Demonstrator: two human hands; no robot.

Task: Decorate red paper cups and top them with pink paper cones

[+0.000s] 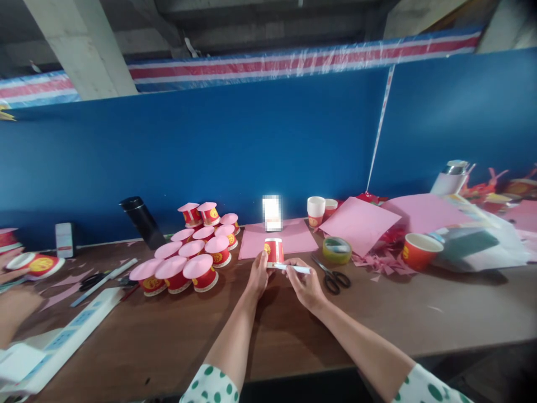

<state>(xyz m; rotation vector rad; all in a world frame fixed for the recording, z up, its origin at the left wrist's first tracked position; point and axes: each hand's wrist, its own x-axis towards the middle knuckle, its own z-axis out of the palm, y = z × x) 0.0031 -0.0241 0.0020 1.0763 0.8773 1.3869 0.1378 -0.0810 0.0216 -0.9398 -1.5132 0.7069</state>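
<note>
My left hand [259, 275] is closed on the side of a small red paper cup [274, 250] with white and yellow print. In my right hand [305, 284] a slim white pen-like stick [300, 269] is pinched, its near end reaching the cup's lower edge. The exact kind of stick is too small to tell. Behind the cup lies a pink paper sheet [250, 238]. Just right of my right hand are black scissors [332, 277] and a roll of yellowish tape [337, 252].
To the left stand several red cups with pink cone tops [201, 266], a black bottle [140, 218] and a white power strip [78, 330]. Another person's hand [14, 305] works at far left. Right are white cups [315, 206], pink paper [361, 221] and an orange-red cup [422, 250].
</note>
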